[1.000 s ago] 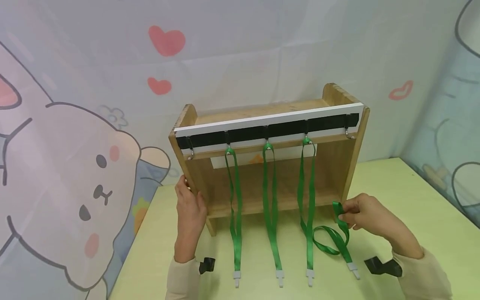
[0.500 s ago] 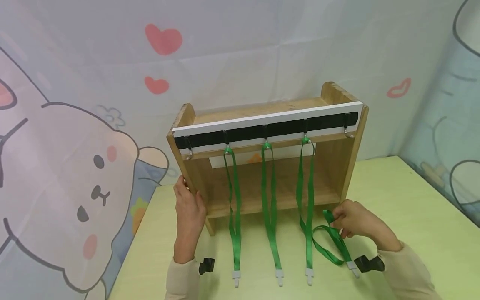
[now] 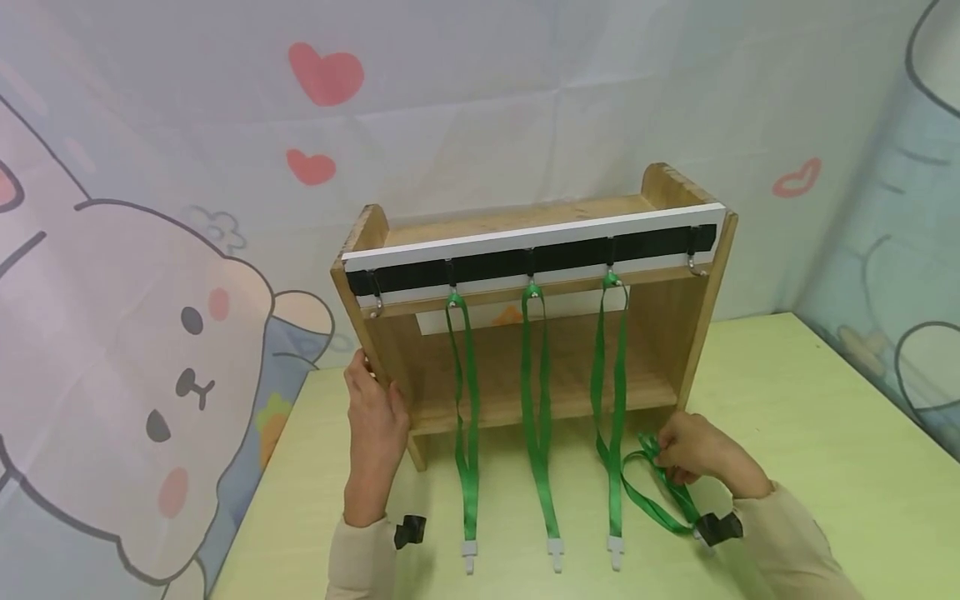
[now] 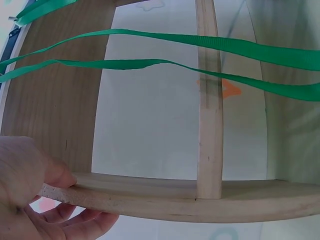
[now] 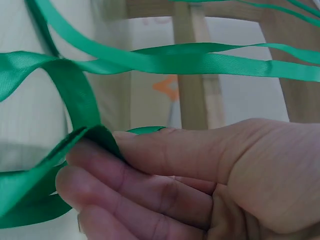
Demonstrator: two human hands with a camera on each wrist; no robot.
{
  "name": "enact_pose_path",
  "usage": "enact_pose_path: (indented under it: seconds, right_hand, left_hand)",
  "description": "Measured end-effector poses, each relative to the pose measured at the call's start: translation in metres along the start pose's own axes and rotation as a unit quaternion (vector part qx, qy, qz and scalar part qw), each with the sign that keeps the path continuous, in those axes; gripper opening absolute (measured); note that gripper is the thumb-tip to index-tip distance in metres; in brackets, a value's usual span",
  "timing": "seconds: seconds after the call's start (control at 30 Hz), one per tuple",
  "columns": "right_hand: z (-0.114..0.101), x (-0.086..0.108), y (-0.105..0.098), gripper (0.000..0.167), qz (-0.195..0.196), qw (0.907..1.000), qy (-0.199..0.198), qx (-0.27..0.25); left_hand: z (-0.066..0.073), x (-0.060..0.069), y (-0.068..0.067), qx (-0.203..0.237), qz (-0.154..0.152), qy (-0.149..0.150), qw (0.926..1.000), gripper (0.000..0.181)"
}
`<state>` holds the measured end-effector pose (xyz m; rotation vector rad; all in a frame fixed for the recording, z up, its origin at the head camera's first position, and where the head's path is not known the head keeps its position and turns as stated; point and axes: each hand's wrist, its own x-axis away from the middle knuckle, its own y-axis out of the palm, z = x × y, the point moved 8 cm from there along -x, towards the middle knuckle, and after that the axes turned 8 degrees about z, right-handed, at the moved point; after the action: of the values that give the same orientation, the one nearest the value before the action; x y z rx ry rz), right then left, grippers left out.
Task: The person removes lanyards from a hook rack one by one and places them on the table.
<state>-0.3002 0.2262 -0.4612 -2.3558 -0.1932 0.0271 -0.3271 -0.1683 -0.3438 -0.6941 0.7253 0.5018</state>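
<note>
My left hand (image 3: 375, 429) grips the left side panel of a small wooden shelf (image 3: 525, 408). In the left wrist view, the thumb lies on the panel's inner side and the fingers on its outer side. Near the table, by the shelf's lower right corner, my right hand (image 3: 697, 454) pinches a green lanyard (image 5: 80, 95) between thumb and fingers. Its strap loops on the table, and its pale clip is partly hidden behind the black wrist mount. Three other green lanyards (image 3: 467, 433) hang from the middle hooks, clips downward.
Across the shelf's upper front runs a white rail with a black strip (image 3: 570, 257). The far-left hook (image 3: 377, 310) and far-right hook (image 3: 697, 268) carry no lanyard. Behind the pale green table (image 3: 780, 392) hangs a cartoon-printed cloth (image 3: 465, 125).
My right hand has moved down and to the left, lowering the pinched part of the lanyard toward the table. My left hand stays on the shelf's side panel.
</note>
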Motion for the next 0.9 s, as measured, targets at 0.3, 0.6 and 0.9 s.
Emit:
enact_pose_path:
  seconds: [0.3, 0.6, 0.9]
  right_hand:
    - [0.0090, -0.0032, 0.0065, 0.033, -0.009, 0.9998, 0.018, 0.001]
    - [0.0102, -0.0049, 0.0064, 0.023, -0.003, 0.9996, 0.022, 0.019]
    - [0.0099, -0.0037, 0.0012, 0.021, 0.007, 0.9982, 0.009, 0.059]
  left_hand:
    - [0.0013, 0.0019, -0.0013, -0.006, 0.004, 0.004, 1.0000, 0.056]
    - [0.0008, 0.0011, -0.0022, -0.008, 0.005, 0.004, 0.9999, 0.057]
    - [0.0010, 0.0011, -0.0001, -0.006, 0.006, 0.014, 0.9999, 0.056]
